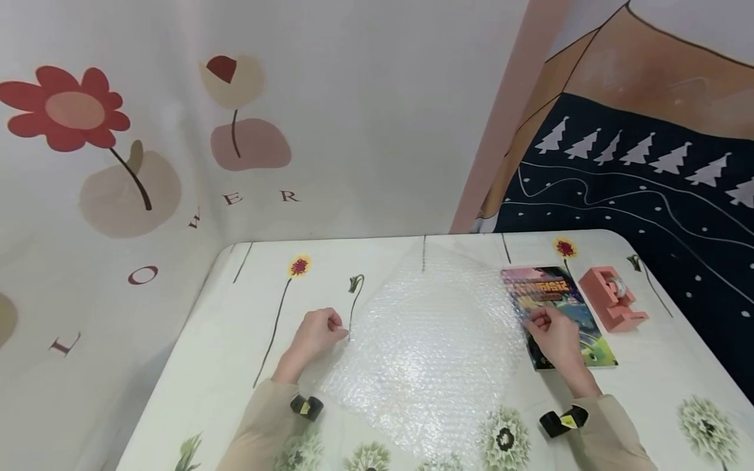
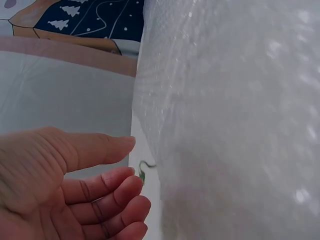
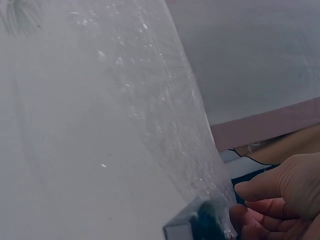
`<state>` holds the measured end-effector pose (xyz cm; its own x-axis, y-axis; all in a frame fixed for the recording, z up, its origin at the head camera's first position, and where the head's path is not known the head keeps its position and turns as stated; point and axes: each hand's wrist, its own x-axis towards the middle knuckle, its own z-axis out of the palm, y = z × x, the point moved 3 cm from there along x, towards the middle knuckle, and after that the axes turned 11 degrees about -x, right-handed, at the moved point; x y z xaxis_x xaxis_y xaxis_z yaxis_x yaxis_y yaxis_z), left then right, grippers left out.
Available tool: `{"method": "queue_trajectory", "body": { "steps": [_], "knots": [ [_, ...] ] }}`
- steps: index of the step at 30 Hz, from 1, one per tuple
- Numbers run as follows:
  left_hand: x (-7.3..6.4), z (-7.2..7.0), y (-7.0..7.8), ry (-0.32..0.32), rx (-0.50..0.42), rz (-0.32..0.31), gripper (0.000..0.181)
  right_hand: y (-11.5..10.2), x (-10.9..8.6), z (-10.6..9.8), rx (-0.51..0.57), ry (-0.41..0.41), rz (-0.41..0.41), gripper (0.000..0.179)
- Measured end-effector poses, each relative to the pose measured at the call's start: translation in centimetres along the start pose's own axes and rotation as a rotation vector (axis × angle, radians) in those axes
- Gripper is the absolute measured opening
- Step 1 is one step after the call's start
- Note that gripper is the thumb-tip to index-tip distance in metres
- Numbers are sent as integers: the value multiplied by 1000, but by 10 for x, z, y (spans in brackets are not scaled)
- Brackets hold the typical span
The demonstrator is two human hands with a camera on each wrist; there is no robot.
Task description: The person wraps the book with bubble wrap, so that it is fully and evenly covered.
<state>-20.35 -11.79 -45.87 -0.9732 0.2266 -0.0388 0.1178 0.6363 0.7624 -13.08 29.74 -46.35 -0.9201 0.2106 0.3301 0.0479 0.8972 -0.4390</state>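
A large sheet of clear bubble wrap [image 1: 424,327] lies spread over the table, turned so its corners point up, down and sideways. My left hand [image 1: 318,333] is by its left corner, and in the left wrist view the thumb [image 2: 107,150] stands apart from the loosely bent fingers, with nothing between them. At the opposite corner is my right hand [image 1: 554,337], over a colourful book [image 1: 595,333]. The right wrist view shows its fingertips right at the wrap's edge [image 3: 200,170], with a gap below the thumb [image 3: 260,185]. The wrap's right corner overlaps the book's left side.
A pink tape dispenser [image 1: 612,301] stands to the right of the book. The white tablecloth [image 1: 235,327] has printed flowers. Behind the table hangs a pale curtain [image 1: 365,131], with a dark tree-patterned cloth [image 1: 636,176] to the right.
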Motion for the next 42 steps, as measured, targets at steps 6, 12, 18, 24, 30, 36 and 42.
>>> {"method": "queue_trajectory", "body": {
  "steps": [6, 12, 18, 24, 30, 36, 42],
  "knots": [
    [9, 11, 16, -13, -68, 57, 13, 4, 3, -9, -1, 57, 9, 12],
    [19, 29, 33, -41, -117, 74, 13, 13, 4, -15, -19, 112, 34, 13],
    [29, 53, 54, -83, -169, 132, 15, 29, 2, -19, 1, 161, 67, 14],
    [34, 88, 82, -153, -251, 213, 20, 56, -3, -15, -60, 121, 158, 18],
    [32, 127, 115, -224, -315, 268, 21, 84, -7, -10, -73, 104, 230, 24],
    [27, 171, 143, -279, -385, 277, 22, 104, -16, -8, -97, 87, 314, 29],
    [16, 209, 162, -308, -471, 174, 25, 105, -26, -13, -111, 87, 364, 31]
  ]
}}
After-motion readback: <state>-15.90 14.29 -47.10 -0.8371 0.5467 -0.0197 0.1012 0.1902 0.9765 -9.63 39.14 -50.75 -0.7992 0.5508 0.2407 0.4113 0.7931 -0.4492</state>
